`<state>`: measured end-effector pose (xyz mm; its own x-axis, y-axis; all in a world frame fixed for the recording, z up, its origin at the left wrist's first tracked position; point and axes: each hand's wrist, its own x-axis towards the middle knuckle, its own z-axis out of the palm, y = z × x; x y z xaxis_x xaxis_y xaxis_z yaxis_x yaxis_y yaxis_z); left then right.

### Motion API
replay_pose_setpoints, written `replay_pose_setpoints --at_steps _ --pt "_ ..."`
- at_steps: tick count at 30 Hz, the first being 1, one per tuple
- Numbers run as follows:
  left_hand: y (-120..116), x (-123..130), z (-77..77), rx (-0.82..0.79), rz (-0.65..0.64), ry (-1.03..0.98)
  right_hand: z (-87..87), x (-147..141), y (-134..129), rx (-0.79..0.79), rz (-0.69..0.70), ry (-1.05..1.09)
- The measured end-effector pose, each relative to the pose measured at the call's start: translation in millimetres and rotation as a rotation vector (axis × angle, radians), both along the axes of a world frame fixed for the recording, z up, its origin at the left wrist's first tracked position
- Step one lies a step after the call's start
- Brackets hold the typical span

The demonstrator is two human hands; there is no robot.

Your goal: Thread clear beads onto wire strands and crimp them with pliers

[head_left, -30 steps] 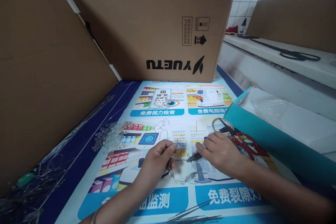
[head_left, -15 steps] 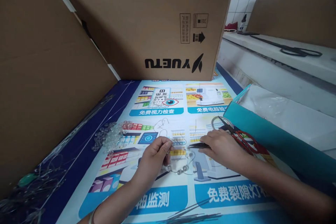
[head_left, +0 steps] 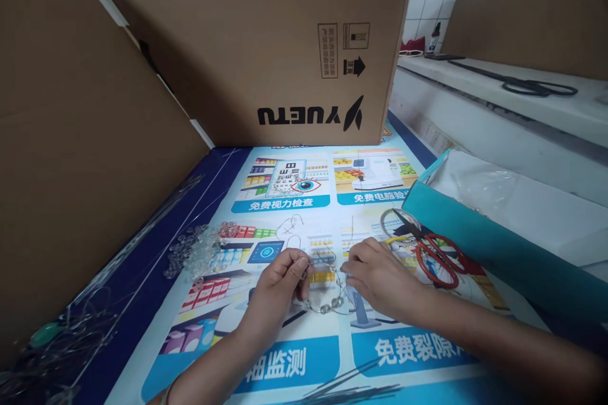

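My left hand [head_left: 284,278] is closed, pinching the left side of a thin wire loop strung with clear beads [head_left: 336,302] between thumb and fingertips. Opposite it, my right hand [head_left: 377,273] has its thumb and fingers pressed together at the loop's right side, on the wire. The fingers partly hide the exact grip there. A pair of red-handled scissors [head_left: 430,250] lies just beyond my right wrist. Left of my hands is a pile of clear beads [head_left: 202,250]. A loose curl of wire [head_left: 291,226] rests above the loop.
A teal box with a white inside [head_left: 475,228] stands at the right. Dark wire lengths [head_left: 351,386] lie at the front edge. Big cardboard panels [head_left: 266,44] wall the back and left. Tangled clear strands [head_left: 61,342] lie at lower left. Large black scissors [head_left: 527,81] rest on the ledge.
The dark pointed tool in my right hand no longer shows. That hand has moved left to the loop, its fingers now pinched at the wire. My left hand keeps its hold.
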<state>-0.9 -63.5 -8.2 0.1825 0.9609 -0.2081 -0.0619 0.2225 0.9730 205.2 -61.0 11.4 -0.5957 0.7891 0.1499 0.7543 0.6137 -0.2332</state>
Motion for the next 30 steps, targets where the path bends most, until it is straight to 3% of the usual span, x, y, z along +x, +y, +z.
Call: replay_pose_setpoints --at_steps 7,15,18,24,30 --pt "0 3 -1.3 0.005 0.028 0.102 -11.3 -2 -1 -0.111 0.028 0.2" --pt "-1 2 -3.5 0.064 0.022 0.273 -8.4 -6 -7 -0.45 -0.18 0.381" --pt "-1 1 -0.4 0.119 0.036 0.323 -7.8 -6 -7 -0.422 -0.192 0.356" --pt "4 -3 3.2 0.427 -0.003 0.576 -4.7 -3 -9 -0.36 -0.195 0.211" --pt "9 -5 -4.0 0.523 0.002 0.682 -0.8 -7 -9 -0.336 -0.194 0.119"
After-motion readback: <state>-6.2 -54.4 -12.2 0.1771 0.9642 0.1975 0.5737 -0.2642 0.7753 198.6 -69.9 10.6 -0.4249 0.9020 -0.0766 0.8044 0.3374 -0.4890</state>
